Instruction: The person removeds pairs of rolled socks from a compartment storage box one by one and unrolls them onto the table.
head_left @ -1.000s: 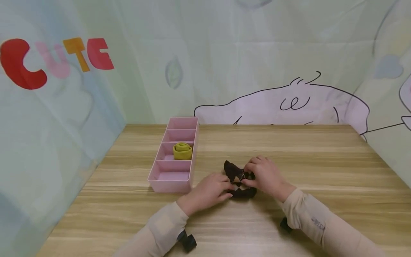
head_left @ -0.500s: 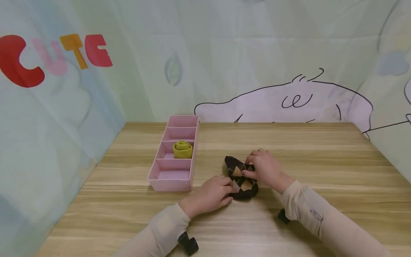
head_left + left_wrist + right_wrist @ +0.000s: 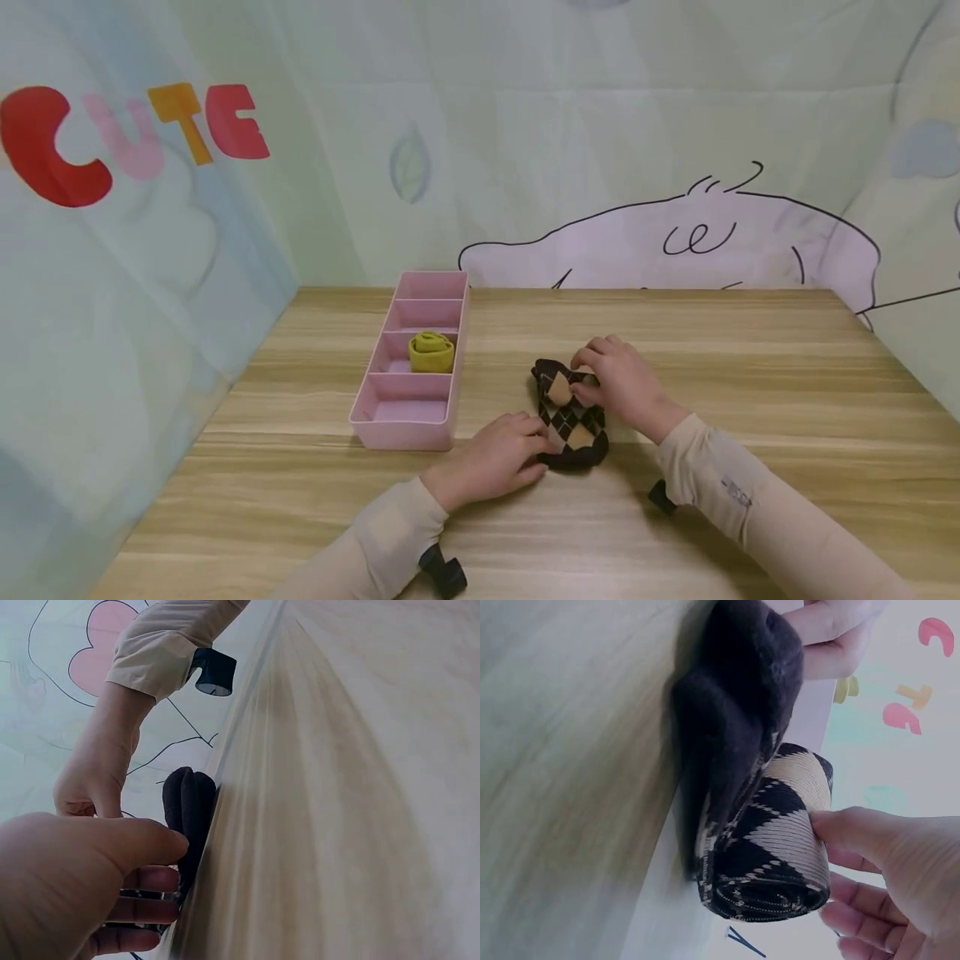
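Dark argyle socks [image 3: 572,417] with tan and grey diamonds lie on the table, partly rolled up. The rolled part [image 3: 780,840] shows a spiral end in the right wrist view, beside plain dark rounded portions. My right hand [image 3: 626,387] grips this roll from the right, thumb on its patterned face and other fingers bent behind. At the lower left, my left hand [image 3: 491,462] rests its fingers on the fabric, thumb along the near edge. The left wrist view shows my left thumb [image 3: 161,840] against two dark folded lobes of the socks.
To the left stands a pink divided box [image 3: 401,435]. A yellow rolled cloth [image 3: 431,352] sits in its second compartment from the front. A patterned curtain [image 3: 600,125] hangs behind the wooden table [image 3: 712,333].
The socks have flattened and spread out, so more of the diamond pattern shows. My right hand has shifted slightly away from me; the left stays beside the socks.
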Action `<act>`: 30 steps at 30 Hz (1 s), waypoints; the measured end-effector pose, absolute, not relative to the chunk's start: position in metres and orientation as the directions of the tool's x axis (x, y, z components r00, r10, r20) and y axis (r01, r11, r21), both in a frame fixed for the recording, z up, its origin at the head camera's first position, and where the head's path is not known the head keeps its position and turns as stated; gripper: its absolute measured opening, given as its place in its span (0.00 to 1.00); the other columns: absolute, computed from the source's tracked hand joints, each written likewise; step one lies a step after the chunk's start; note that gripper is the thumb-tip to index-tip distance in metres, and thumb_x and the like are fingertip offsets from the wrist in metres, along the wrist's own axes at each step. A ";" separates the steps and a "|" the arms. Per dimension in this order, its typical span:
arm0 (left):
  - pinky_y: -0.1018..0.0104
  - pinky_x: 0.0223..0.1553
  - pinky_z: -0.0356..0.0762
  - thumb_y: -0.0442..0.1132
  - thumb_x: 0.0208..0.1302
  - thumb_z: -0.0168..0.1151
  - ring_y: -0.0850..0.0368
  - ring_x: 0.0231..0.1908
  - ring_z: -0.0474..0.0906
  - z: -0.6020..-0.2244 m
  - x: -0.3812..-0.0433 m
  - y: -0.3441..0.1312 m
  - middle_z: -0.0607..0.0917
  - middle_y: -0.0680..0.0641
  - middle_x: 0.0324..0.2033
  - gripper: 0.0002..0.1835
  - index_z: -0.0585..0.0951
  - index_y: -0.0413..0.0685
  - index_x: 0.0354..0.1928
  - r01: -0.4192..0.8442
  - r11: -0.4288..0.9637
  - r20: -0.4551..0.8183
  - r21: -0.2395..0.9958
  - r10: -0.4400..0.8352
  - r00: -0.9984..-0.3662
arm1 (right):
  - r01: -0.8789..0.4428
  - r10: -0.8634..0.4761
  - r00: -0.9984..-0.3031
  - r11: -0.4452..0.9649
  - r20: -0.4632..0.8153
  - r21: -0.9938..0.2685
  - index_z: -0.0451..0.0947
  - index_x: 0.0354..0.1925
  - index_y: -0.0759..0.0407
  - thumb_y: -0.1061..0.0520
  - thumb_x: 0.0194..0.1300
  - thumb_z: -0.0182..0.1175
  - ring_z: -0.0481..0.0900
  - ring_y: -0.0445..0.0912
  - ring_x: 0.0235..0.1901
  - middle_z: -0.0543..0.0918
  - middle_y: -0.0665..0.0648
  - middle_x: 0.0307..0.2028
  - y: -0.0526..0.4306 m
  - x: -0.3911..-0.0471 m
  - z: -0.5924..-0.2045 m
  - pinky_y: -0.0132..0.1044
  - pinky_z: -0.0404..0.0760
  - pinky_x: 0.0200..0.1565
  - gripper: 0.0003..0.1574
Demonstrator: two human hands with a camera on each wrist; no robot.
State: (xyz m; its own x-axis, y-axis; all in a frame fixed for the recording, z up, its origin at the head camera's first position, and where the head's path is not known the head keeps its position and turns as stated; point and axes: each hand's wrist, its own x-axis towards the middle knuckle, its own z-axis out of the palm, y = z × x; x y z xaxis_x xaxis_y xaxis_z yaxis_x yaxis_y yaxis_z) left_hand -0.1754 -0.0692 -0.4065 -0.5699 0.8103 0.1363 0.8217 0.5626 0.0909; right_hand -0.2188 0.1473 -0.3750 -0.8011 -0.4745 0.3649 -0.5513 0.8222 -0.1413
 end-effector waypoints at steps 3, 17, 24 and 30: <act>0.66 0.56 0.73 0.47 0.65 0.60 0.60 0.48 0.76 -0.406 -0.174 -0.069 0.82 0.54 0.45 0.14 0.83 0.53 0.49 0.816 0.569 0.130 0.099 0.806 -0.577 | -0.571 -0.480 -0.786 0.805 0.389 -0.159 0.80 0.36 0.58 0.57 0.55 0.70 0.74 0.48 0.36 0.80 0.55 0.35 0.147 -0.222 -0.377 0.41 0.77 0.39 0.11; 0.67 0.55 0.73 0.47 0.65 0.60 0.60 0.48 0.75 -0.404 -0.173 -0.069 0.82 0.55 0.44 0.15 0.83 0.54 0.50 0.810 0.579 0.125 0.095 0.800 -0.587 | -0.578 -0.482 -0.794 0.788 0.372 -0.213 0.83 0.31 0.57 0.60 0.58 0.67 0.74 0.45 0.33 0.81 0.51 0.30 0.147 -0.233 -0.383 0.37 0.77 0.36 0.02; 0.67 0.53 0.73 0.47 0.65 0.60 0.61 0.47 0.75 -0.404 -0.173 -0.069 0.82 0.55 0.45 0.15 0.83 0.54 0.51 0.808 0.582 0.117 0.091 0.799 -0.589 | -0.555 -0.484 -0.816 0.808 0.317 -0.195 0.84 0.36 0.60 0.51 0.56 0.69 0.75 0.48 0.37 0.83 0.55 0.35 0.150 -0.234 -0.387 0.41 0.78 0.40 0.14; 0.67 0.55 0.73 0.47 0.65 0.59 0.60 0.48 0.76 -0.405 -0.173 -0.069 0.82 0.55 0.46 0.15 0.83 0.54 0.51 0.807 0.582 0.114 0.103 0.799 -0.591 | -0.550 -0.491 -0.819 0.819 0.299 -0.162 0.84 0.39 0.62 0.49 0.53 0.72 0.75 0.49 0.38 0.83 0.56 0.38 0.151 -0.235 -0.388 0.41 0.78 0.40 0.20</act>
State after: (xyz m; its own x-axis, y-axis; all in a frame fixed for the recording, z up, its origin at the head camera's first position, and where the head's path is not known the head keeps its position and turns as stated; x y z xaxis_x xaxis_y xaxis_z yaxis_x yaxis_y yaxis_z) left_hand -0.1734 -0.0692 -0.4048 -0.5906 0.7989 0.1138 0.8068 0.5817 0.1034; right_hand -0.2353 0.1510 -0.3875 -0.8187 -0.4905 0.2986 -0.5499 0.8195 -0.1616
